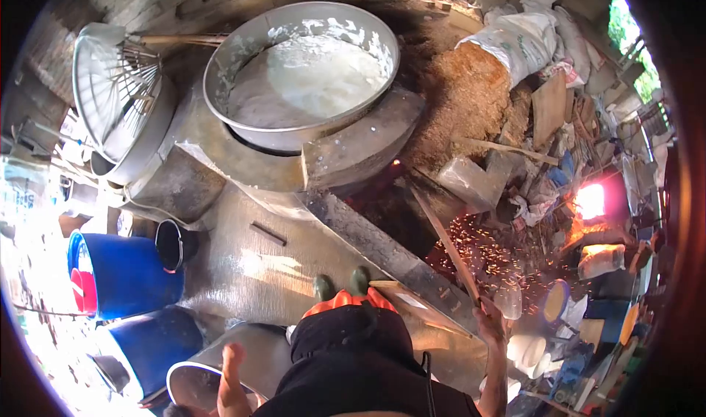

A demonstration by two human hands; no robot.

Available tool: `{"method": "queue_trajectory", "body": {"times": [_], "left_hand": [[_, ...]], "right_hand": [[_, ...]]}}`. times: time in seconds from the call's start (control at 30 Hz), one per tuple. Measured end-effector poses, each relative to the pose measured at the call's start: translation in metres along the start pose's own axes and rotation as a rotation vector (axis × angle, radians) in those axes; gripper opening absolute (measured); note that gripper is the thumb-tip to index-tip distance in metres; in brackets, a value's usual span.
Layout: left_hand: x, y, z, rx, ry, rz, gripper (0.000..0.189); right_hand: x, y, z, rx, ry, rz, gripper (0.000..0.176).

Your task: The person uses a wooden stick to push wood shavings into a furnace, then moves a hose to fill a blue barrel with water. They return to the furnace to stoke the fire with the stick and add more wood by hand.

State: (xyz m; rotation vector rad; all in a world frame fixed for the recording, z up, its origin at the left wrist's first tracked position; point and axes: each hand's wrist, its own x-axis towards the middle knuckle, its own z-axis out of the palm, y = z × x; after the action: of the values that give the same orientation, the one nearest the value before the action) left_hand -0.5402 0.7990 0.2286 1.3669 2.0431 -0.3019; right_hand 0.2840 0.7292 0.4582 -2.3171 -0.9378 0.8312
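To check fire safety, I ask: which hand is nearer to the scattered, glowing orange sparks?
Right hand: it grips the long brown wooden stick, just below the sparks. The left hand is farther, lower left, near the grey metal drum.

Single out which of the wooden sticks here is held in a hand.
The long stick slanting beside the sparks: the right hand grips its near end. The pale stick by the sawdust lies untouched.

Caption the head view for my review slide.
Right hand gripping a long brown stick near flying sparks, a wide metal pan of whitish contents beyond.
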Motion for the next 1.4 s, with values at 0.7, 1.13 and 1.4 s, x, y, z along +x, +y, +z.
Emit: {"method": "queue_trajectory", "body": {"times": [0.7,1.13,1.4], "left_hand": [[-0.098,-0.013,0.041,-0.537,-0.074,-0.064,0.038],[-0.072,0.079,0.051,-0.599,-0.124,-0.121,0.034],[-0.068,0.073,0.032,-0.496,-0.019,0.129,0.037]], "right_hand": [[0.398,-0.145,-0.017,0.309,-0.080,0.336,0.029],[0.203,-0.134,0.047,0.650,-0.256,0.297,0.070],[0.370,-0.163,-0.050,-0.037,0.068,0.224,0.065]]}}
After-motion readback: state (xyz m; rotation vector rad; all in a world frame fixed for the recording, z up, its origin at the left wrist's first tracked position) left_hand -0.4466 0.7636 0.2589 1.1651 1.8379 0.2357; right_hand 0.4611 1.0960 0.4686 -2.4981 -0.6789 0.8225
